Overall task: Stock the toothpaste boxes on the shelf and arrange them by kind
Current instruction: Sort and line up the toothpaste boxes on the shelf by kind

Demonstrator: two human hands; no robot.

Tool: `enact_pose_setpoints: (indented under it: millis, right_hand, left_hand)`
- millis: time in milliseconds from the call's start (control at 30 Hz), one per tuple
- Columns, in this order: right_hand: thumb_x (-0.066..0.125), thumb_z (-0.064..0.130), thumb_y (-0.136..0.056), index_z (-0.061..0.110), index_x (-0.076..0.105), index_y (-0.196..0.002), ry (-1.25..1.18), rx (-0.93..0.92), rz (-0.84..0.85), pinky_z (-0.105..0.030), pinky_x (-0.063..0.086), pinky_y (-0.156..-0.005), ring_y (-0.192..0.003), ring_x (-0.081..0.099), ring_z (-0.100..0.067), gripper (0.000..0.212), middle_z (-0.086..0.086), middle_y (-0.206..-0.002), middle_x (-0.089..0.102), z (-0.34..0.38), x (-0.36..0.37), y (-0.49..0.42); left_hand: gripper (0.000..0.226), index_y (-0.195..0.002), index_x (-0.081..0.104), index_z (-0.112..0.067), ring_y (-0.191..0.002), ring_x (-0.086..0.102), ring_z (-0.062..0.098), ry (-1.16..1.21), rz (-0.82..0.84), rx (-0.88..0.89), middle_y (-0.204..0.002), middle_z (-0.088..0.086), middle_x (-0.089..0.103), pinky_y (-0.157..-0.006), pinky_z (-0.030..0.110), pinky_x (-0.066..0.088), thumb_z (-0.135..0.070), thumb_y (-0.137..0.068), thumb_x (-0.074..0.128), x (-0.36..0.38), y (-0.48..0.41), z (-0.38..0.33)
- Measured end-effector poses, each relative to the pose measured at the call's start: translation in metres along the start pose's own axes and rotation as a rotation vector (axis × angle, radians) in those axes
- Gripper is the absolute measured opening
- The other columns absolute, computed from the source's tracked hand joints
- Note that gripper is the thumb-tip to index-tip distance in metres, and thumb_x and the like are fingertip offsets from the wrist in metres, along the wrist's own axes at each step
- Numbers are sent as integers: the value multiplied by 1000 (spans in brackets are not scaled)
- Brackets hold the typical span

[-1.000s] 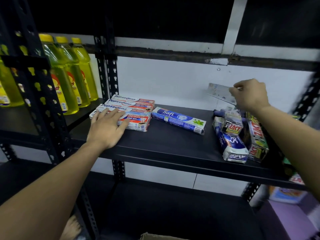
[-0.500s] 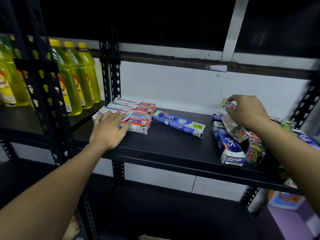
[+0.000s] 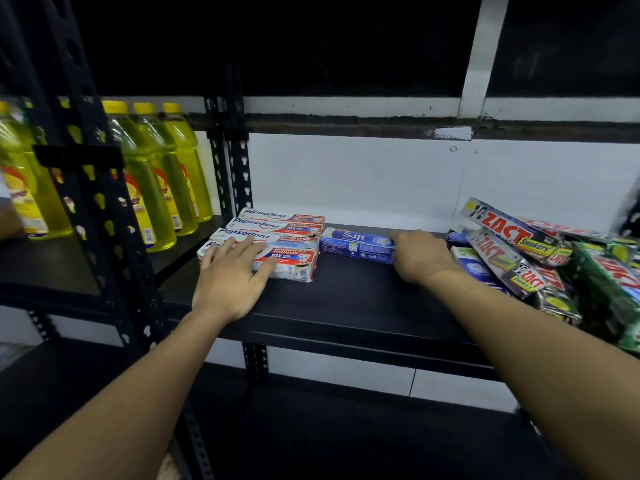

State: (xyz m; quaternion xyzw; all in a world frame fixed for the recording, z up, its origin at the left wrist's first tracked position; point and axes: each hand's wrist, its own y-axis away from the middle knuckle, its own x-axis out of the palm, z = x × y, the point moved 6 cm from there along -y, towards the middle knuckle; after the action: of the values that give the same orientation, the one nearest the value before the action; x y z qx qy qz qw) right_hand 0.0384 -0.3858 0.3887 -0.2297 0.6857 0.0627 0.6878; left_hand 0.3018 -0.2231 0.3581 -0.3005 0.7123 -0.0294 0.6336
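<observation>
Several white-and-red Pepsodent boxes (image 3: 282, 233) lie stacked at the left of the black shelf (image 3: 346, 306). My left hand (image 3: 230, 278) rests flat on the front of that stack, fingers spread. A blue Safi box (image 3: 356, 244) lies just right of the stack. My right hand (image 3: 420, 258) grips the right end of that Safi box, covering it. To the right is a loose heap of Zact boxes (image 3: 512, 233), some black and some green (image 3: 609, 282), with another blue Safi box (image 3: 474, 268) partly buried under them.
Yellow bottles (image 3: 156, 178) stand on the neighbouring shelf at the left, behind a black perforated upright (image 3: 93, 188). Another upright (image 3: 235, 168) stands behind the Pepsodent stack. A white wall backs the shelf. A lower black shelf (image 3: 311, 427) runs beneath my arms.
My right hand left the Zact heap at the right, moved left and took hold of the lone Safi box's right end. My left hand stayed on the Pepsodent stack.
</observation>
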Motion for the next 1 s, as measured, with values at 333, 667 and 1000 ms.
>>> enact_pose_setpoints:
  millis: [333,667,1000]
  right_hand:
    - [32,66,-95,33,16,-155,-141,215,55,-74,7,-107,-147,2,-45,70,-10,-162,13,26,38,-35]
    - [39,61,-95,27,32,-147,-188,286,-34,-74,7,-108,-145,6,-47,62,-11,-153,28,23,50,-69]
    - [48,67,-89,24,41,-141,-241,265,-116,-75,8,-109,-146,11,-37,67,-5,-147,37,12,47,-78]
  left_hand:
    - [58,-150,40,-37,-151,18,17,-38,-24,31,-160,-9,32,-123,43,3,-62,-101,23,3,-4,0]
    - [68,-150,37,-40,-152,9,15,12,-5,1,-162,-12,27,-123,46,-5,-71,-94,14,4,-4,4]
    - [74,-149,38,-39,-152,9,15,23,-12,-31,-162,-11,27,-123,45,-4,-75,-89,13,6,-5,6]
